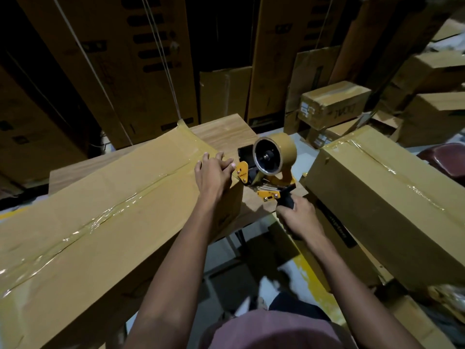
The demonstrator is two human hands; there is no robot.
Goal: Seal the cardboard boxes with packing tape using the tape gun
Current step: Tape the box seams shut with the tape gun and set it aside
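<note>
A long flat cardboard box (pixel 105 222) lies across a wooden table (pixel 221 132), with a strip of shiny clear tape running along its top seam. My left hand (pixel 214 172) rests flat on the box's right end, fingers spread straight. My right hand (pixel 299 217) grips the black handle of an orange tape gun (pixel 269 170). The gun carries a tan tape roll, and its nose sits at the box's right end edge, just beside my left fingers.
A second long taped box (pixel 392 202) leans at the right, close to the gun. Smaller boxes (pixel 334 104) are stacked behind it. Tall cartons (pixel 141 59) line the back wall. A dark red stool (pixel 445 157) stands at the far right.
</note>
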